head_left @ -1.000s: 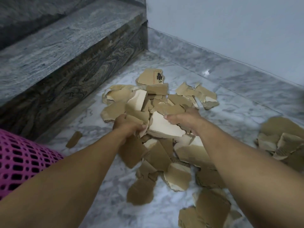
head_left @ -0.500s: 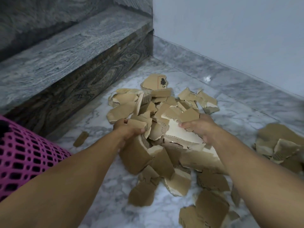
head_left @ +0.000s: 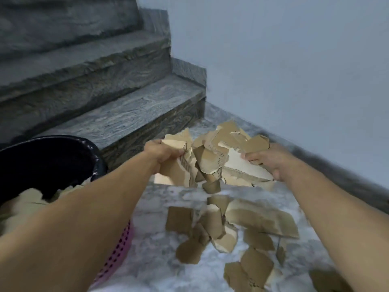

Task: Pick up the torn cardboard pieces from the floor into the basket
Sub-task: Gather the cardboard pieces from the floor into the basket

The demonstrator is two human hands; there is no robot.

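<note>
Both hands squeeze one cardboard bundle between them

Left hand (head_left: 166, 153) and right hand (head_left: 266, 162) grip the bundle (head_left: 210, 159) from opposite sides, likely so nothing drops; basket (head_left: 123, 239) sits left; loose pieces (head_left: 214, 226) lie on the floor.

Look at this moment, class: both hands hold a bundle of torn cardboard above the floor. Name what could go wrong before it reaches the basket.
1. The bundle is only squeezed between the left hand and right hand; a small piece hangs loose below and may drop.
2. The basket sits off to the left, so the sideways carry could shed more scraps.
3. Pieces on the floor remain underfoot and may be slippery.
</note>
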